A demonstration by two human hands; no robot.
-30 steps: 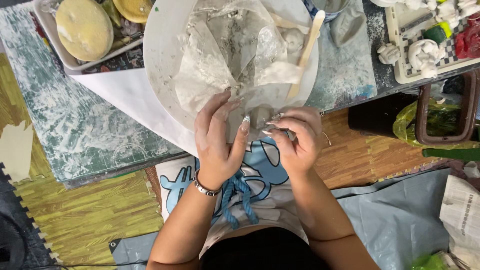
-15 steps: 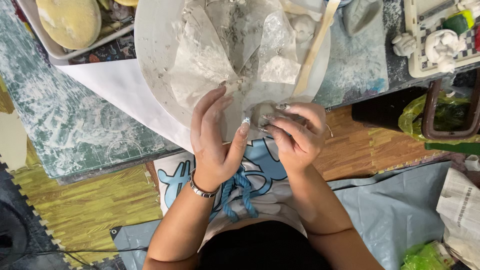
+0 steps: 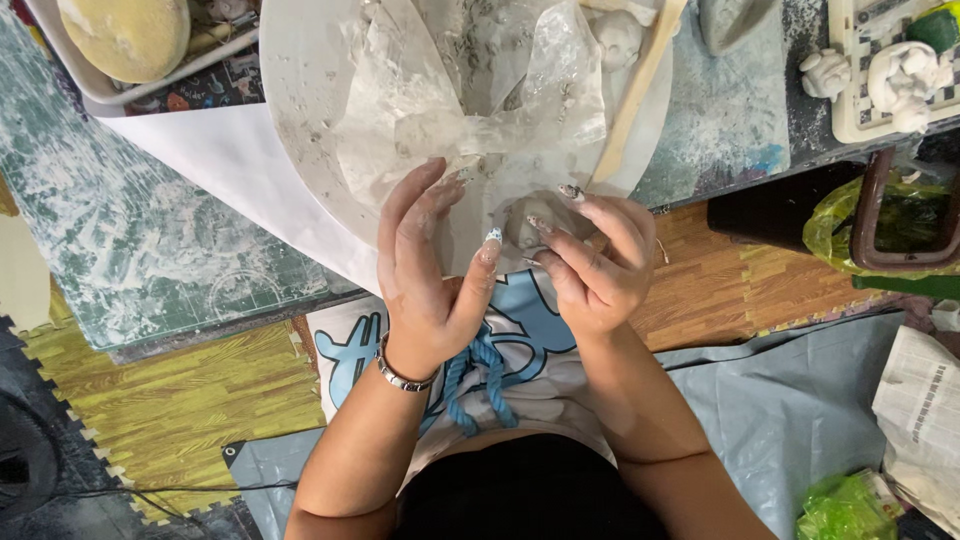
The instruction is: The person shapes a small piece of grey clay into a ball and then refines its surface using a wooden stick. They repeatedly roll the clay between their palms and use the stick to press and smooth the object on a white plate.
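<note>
Left hand: the left hand [image 3: 425,275] stands on edge at the near rim of the round white board [image 3: 300,110], palm turned toward the other hand, fingers straight and spread a little; it clasps nothing, and its thumb tip lies just beside the clay lump.
Right hand: the right hand [image 3: 595,265] has its fingers curled around a small grey clay lump [image 3: 520,222], pinching it between the fingertips and the thumb.
Clay lump: at about 9 o'clock from the right hand, between the two hands, over the board's near edge; its shape is mostly hidden by the fingers, so it may be rounded, but I cannot tell.
Wrist: a silver bracelet [image 3: 400,372] circles the left wrist.
Board: it carries crumpled clear plastic sheet [image 3: 470,110] at 12 o'clock from the hands, and a flat wooden stick [image 3: 635,95] leaning at 1 o'clock.
Under the board: white paper [image 3: 225,170] juts out toward 10 o'clock, across the dusty green cutting mat [image 3: 120,250].
Far left: a tray with a yellowish sponge [image 3: 125,35] at 10 o'clock.
Far right: small white clay figures [image 3: 905,75] on a checked tray at 2 o'clock.
Floor: grey tarp [image 3: 790,420] at 4 o'clock, on wood-pattern mats.
</note>
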